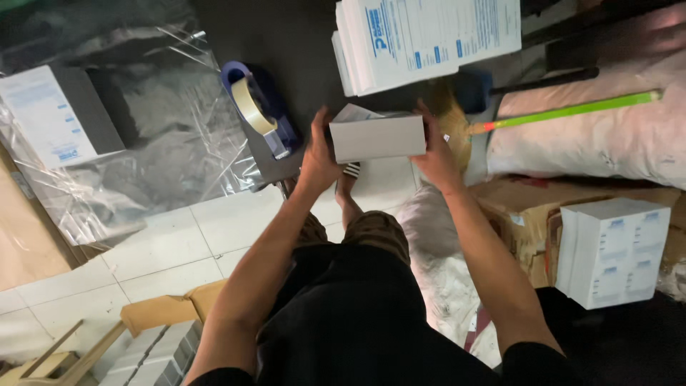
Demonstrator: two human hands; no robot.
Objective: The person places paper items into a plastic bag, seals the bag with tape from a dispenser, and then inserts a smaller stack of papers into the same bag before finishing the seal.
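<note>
Here, seen from above, a seated person holds a small white box [377,138] between both hands at the far centre of the view, above the knees. The left hand [319,154] grips the left end of the box, thumb up along its far edge and fingers curled round the underside, hidden from view. The right hand [436,154] clasps the right end in the same way, fingers half closed against the side of the box. The box lies level, its long side running left to right, clear of the floor [179,236].

Far of the hands, a stack of white printed cartons [421,39] rests on a dark surface. Left of the box stands a blue tape dispenser [261,107] carrying a roll of pale tape. Farther left, crumpled clear plastic sheeting [143,136] spreads over the floor, with a flat white and grey package [61,114] on it.

To the right, a green stick [572,111] lies across a pale bulging sack [593,143]. Near to that, a block of white boxes [614,250] sits just beside a torn brown cardboard carton [518,214]. At the near left corner, a row of grey boxes [153,354] lies in an open cardboard tray on the white tiled floor.
</note>
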